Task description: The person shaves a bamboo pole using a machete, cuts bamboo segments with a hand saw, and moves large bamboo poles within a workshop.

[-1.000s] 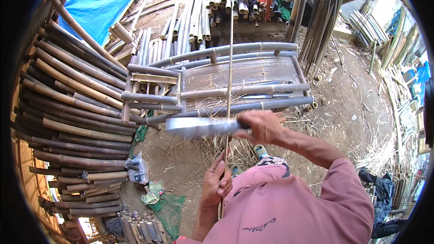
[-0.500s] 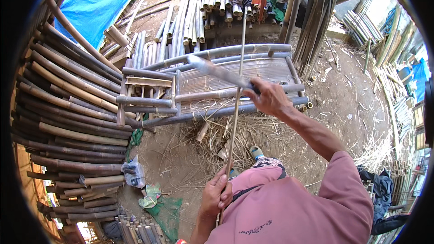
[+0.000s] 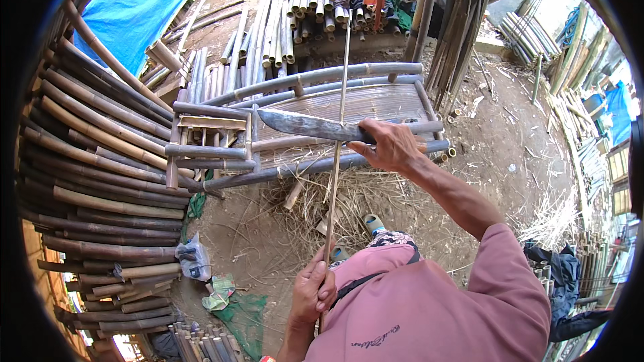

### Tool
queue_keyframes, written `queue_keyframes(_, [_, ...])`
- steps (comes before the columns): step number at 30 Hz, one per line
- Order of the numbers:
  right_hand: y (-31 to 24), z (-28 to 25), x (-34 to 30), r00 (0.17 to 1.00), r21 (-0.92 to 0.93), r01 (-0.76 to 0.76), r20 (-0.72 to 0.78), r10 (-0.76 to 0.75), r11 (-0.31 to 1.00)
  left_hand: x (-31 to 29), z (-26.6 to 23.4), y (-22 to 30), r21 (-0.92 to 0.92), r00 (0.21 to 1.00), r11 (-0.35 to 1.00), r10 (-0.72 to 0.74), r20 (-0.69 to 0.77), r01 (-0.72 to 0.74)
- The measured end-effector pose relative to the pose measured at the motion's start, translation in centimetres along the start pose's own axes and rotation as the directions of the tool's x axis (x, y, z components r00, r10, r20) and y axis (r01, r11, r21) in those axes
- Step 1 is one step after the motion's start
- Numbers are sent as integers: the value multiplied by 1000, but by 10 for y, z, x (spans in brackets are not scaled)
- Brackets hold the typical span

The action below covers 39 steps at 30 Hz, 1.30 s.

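A long, thin bamboo strip (image 3: 333, 196) runs from my lap side away from me, over a low bamboo bench (image 3: 389, 98). My left hand (image 3: 312, 293) is closed around its near part, close to my body. With my right hand (image 3: 392, 145) I grip a machete (image 3: 302, 125) by its handle, which the fingers mostly hide. The broad, stained blade points left and lies across the strip above the bench, with its wide side showing. Whether the edge bites into the strip cannot be made out.
Stacked dark bamboo poles (image 3: 114, 194) line the left side. Cut bamboo lengths (image 3: 312, 3) lie beyond the bench, and upright poles (image 3: 463, 33) stand at its far right. Shavings (image 3: 315, 201) litter the ground by my sandalled foot (image 3: 373, 224). A blue tarp (image 3: 137, 13) is at upper left.
The machete has come down nearer to me along the strip, and its blade has turned to a flatter, more level line. My left hand keeps its grip.
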State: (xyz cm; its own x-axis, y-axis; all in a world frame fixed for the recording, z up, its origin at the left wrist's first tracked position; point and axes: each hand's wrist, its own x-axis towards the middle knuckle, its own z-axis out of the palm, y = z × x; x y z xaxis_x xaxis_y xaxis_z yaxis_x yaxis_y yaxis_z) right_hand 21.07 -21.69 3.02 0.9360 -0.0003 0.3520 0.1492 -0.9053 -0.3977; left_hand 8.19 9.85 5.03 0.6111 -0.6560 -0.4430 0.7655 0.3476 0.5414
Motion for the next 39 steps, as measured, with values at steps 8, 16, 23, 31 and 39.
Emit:
queue_keyframes(8, [30, -26, 15, 983, -44, -12, -181, 4, 999, -29, -9, -16, -31, 993, 993, -113, 40, 114])
queue_keyframes(16, [96, -52, 39, 958, -137, -216, -220, 183, 967, -52, -17, -23, 40, 987, 987, -158, 40, 157])
queue_keyframes(23, [112, -81, 45, 865, 89, -314, -384, 323, 945, -41, -25, -32, 387, 977, 922, 113, -179, -35])
queue_keyframes(31, [2, -17, -20, 960, 406, -254, -2, 279, 878, 27, 0, -5, 442, 943, 884, 265, -201, -155])
queue_keyframes(39, [-42, 4, -47, 997, 204, 36, 60, -49, 978, 28, 20, -10, 549, 924, 824, 306, -228, -138])
